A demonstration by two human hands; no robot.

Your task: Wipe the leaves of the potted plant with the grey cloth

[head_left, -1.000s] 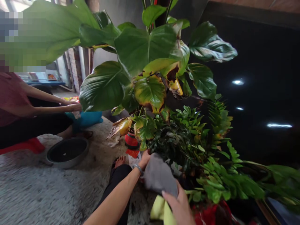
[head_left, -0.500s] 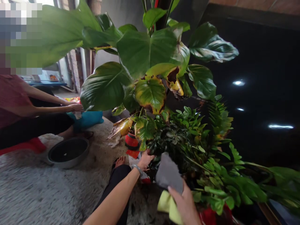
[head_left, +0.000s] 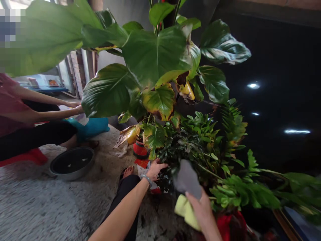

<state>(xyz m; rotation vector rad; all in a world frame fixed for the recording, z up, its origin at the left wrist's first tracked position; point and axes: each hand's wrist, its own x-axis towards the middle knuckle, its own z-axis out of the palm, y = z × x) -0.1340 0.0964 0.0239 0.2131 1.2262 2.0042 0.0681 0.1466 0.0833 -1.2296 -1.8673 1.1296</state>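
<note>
My left hand [head_left: 154, 169], with a bracelet on its wrist, reaches into the dark leafy plant [head_left: 198, 140] low down, fingers curled among the stems; what it grips is hidden. My right hand [head_left: 202, 209] holds a grey cloth [head_left: 187, 179] with a yellow cloth [head_left: 185, 211] under it, pressed against the plant's lower leaves. A tall plant with big green and yellowing leaves [head_left: 155, 60] rises from a red pot [head_left: 140, 150] just behind my left hand. My bare foot [head_left: 128, 172] rests beside that pot.
Another person in a red top [head_left: 15, 107] sits at the left with both arms stretched toward a blue thing [head_left: 92, 126]. A round metal basin [head_left: 72, 162] lies on the speckled floor [head_left: 37, 207]. A dark glossy wall [head_left: 281, 83] stands at the right.
My right hand has carried the grey cloth rightward and a little up, deeper into the low plant's leaves. My left hand has slid slightly right into the stems.
</note>
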